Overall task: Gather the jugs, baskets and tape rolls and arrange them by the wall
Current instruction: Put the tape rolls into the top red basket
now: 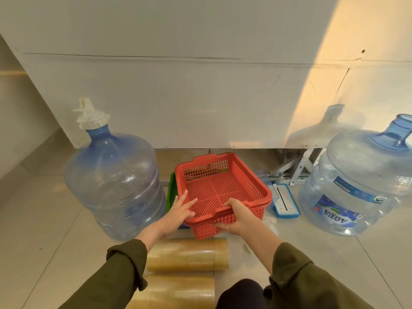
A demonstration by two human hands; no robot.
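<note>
A red plastic basket (225,186) sits stacked on another red basket at the floor's middle, close to the white wall panel. My right hand (237,216) grips the near rim, thumb on top and fingers under it. My left hand (181,209) lies with straight fingers on the basket's left near corner. A green basket (172,186) peeks out behind on the left. An upright blue jug (116,184) with a white cap stands left. A second jug (359,186) labelled AQUA stands right. Two sleeves of clear tape rolls (189,255) lie on the floor by my arms.
A white wall panel (200,97) rises behind everything, with metal brackets (296,170) under its right part. A small blue-rimmed white tray (285,202) lies between the baskets and the right jug. Pale floor tiles (44,219) stretch to the left.
</note>
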